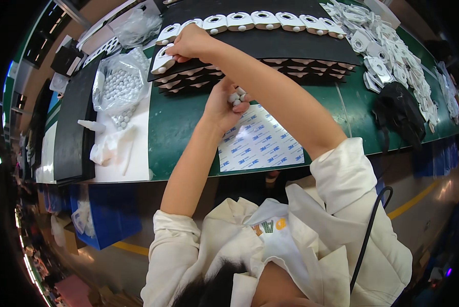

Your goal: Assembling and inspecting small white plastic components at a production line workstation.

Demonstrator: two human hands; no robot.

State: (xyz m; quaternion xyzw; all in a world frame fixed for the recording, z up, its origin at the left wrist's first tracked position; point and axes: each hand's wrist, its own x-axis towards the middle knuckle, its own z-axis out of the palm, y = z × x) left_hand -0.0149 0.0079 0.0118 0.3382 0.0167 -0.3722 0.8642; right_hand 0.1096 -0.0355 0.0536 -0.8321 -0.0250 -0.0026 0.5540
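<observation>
White balls [121, 85] in clear bag [105, 104] and left hand [222, 106]

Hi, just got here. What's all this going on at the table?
A person is working with bare hands at a green table. The left hand holds several small white balls, while the right hand's fingers touch a white part at the left end of a black stack. A row of similar parts runs across it. More loose parts lie heaped to the right.
</observation>
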